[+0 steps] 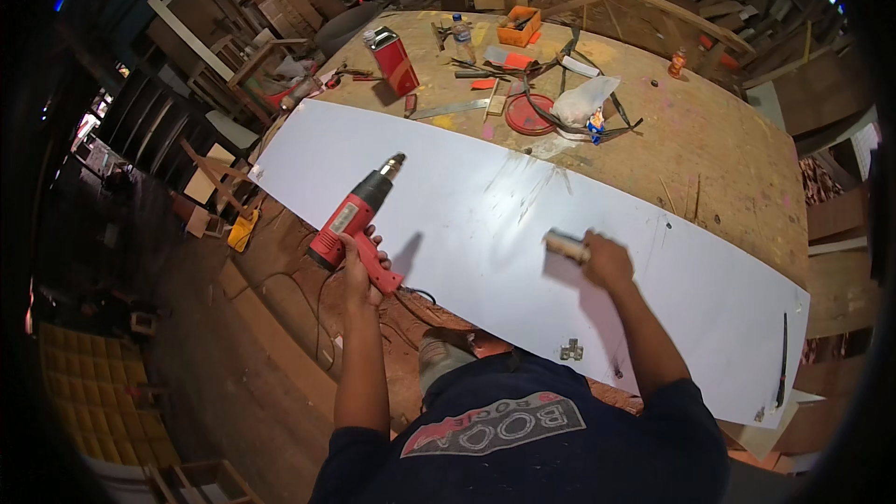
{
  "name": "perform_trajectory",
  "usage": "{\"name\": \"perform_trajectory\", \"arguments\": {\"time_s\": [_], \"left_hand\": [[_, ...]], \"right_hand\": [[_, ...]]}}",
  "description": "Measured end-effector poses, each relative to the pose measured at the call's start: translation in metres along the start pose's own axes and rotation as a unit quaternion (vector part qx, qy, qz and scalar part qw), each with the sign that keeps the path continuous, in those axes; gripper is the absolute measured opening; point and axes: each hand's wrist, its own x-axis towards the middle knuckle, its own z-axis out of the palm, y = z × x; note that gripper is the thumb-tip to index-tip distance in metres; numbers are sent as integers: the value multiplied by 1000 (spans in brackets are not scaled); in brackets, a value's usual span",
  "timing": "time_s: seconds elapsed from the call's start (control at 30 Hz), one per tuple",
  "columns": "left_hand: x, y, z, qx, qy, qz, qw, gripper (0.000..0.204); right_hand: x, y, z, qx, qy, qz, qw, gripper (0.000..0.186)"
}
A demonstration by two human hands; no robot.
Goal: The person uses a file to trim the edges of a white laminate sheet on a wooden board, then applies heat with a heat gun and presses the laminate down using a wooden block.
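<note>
My left hand (360, 271) is wrapped round the handle of a red and black heat gun (347, 222). The gun's metal nozzle points up and away over the left part of a long white panel (448, 215). Over the panel's middle right, my right hand (609, 263) grips a pale brush-like tool (566, 245), blurred by motion. Whether that tool touches the panel I cannot tell. Dark streaks and a bright glare mark the white surface beyond it. A small metal hinge (572, 350) lies on the panel near my body.
The panel rests on a stained wooden table (719, 140). Beyond it stand a red can (393, 63), a plastic bottle (462, 31), an orange box (519, 26), a red lid (529, 115) and a plastic bag (583, 101). A thin black strip (783, 359) lies at the panel's right end.
</note>
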Motion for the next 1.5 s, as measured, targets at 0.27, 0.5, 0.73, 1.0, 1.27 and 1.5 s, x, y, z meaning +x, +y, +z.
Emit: {"name": "perform_trajectory", "arguments": {"time_s": [0.27,0.5,0.73,1.0,1.27,1.5], "left_hand": [[106,-38,-27,-108,-32,-79,990,82],[160,-80,-41,-118,-26,-170,978,77],[181,-106,-46,-99,-83,-229,965,77],[178,-95,-72,35,-117,-255,959,73],[169,-80,-85,174,-100,-224,954,62],[145,-47,-78,562,-11,-183,807,89]], "right_hand": [[-70,-116,85,-29,27,-208,977,62],[6,-161,104,-60,78,-70,993,59],[107,-160,98,-76,92,9,993,61],[5,-198,87,-19,-58,93,994,69],[-30,-196,103,-76,75,28,994,77],[96,-143,93,-125,162,-18,979,64]]}}
